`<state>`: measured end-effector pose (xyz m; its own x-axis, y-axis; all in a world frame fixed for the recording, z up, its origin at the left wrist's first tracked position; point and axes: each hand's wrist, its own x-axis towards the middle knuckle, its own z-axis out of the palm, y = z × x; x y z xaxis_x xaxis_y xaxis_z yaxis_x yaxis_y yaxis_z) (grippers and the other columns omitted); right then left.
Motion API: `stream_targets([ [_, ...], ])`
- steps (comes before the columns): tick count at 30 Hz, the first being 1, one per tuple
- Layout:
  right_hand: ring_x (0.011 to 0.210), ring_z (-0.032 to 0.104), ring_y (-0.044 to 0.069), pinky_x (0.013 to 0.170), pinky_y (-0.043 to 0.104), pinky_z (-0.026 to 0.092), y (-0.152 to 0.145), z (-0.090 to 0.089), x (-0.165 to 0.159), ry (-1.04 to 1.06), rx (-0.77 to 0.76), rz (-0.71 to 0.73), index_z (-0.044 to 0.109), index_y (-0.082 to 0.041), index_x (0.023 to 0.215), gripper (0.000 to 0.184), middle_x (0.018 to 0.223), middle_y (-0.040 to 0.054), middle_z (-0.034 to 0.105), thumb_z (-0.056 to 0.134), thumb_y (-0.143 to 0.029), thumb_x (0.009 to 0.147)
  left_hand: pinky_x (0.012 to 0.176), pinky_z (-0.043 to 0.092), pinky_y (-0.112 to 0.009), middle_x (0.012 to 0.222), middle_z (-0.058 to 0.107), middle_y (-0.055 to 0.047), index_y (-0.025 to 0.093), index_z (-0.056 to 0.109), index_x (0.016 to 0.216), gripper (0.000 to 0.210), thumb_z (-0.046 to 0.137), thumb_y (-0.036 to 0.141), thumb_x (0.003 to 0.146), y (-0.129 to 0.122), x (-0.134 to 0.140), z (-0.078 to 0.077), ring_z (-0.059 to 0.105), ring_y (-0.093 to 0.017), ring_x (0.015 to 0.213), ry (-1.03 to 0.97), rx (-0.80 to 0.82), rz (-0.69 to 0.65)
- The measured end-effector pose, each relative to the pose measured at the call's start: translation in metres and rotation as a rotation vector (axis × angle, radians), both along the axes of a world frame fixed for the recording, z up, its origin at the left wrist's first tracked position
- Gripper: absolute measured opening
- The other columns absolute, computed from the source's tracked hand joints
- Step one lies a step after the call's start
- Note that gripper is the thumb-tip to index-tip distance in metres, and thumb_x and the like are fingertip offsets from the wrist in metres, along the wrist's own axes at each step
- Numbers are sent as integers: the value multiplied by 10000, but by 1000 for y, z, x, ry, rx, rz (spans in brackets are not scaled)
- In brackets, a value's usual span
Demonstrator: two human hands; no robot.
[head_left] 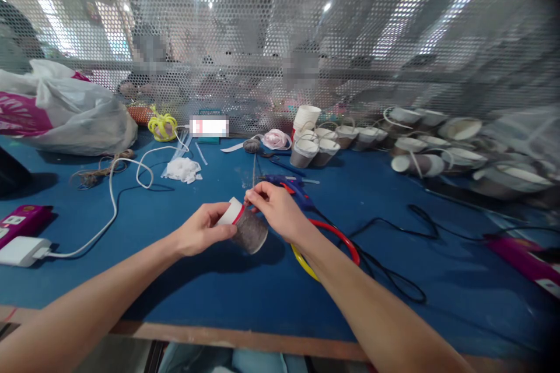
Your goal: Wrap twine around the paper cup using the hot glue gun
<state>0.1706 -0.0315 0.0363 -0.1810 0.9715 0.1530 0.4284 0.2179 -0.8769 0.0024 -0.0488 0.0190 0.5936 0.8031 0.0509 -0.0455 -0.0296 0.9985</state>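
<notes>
A paper cup [250, 232], wrapped in grey yarn with a white band and a red line showing at one end, is tilted on its side above the blue table. My left hand [205, 227] is closed round the white end of that cup. Beside the red line, my right hand [275, 204] pinches a strand of grey yarn [254, 172] against the cup. From those fingers the strand runs back to a small grey yarn ball [251, 145]. Behind my right hand lies a blue glue gun [300, 191], partly covered by it.
Several grey-wrapped cups with handles [304, 154] stand at the back, more [464, 157] at the right. A red and yellow ring [347, 245] lies under my right forearm. Black cables [394, 268] cross the right side, a white cable [114, 210] the left. A perforated screen [262, 29] closes the back.
</notes>
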Motion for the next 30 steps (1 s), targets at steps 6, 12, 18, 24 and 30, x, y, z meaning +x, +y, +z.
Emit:
stream_targets([
  [6, 538, 492, 122, 563, 262, 384, -3, 0, -3, -92, 24, -23, 507, -181, 626, 171, 576, -5, 544, 478, -300, 746, 659, 373, -236, 688, 574, -14, 91, 614, 825, 229, 546, 251, 676, 1, 1, -4, 475, -127, 658, -42, -21, 54],
  [12, 528, 473, 119, 523, 249, 355, -2, -4, -3, -128, 33, -21, 497, -187, 625, 181, 559, -12, 538, 469, -316, 749, 669, 370, -245, 656, 576, -11, 97, 635, 751, 188, 524, 214, 656, 4, -1, -12, 475, -130, 648, -31, -32, 78],
  [18, 509, 446, 110, 497, 240, 334, -3, -4, -4, -134, 30, -24, 490, -187, 621, 188, 551, -16, 525, 462, -321, 750, 632, 386, -243, 640, 573, -9, 93, 628, 749, 200, 552, 218, 611, 0, 2, -5, 483, -127, 620, -48, -69, 77],
  [24, 504, 416, 112, 503, 246, 316, -4, -6, -5, -121, 9, -12, 490, -189, 605, 191, 531, -28, 483, 481, -329, 734, 597, 367, -227, 595, 528, 5, 84, 611, 733, 229, 578, 282, 624, -2, 5, -1, 442, -105, 577, -26, -77, 106],
  [30, 542, 453, 112, 529, 246, 350, -2, -8, -6, -57, -44, 35, 531, -174, 617, 174, 570, -21, 518, 517, -319, 713, 512, 283, -199, 510, 402, 34, 82, 580, 635, 271, 555, 351, 654, 0, 5, -5, 332, -72, 516, 49, -15, 115],
])
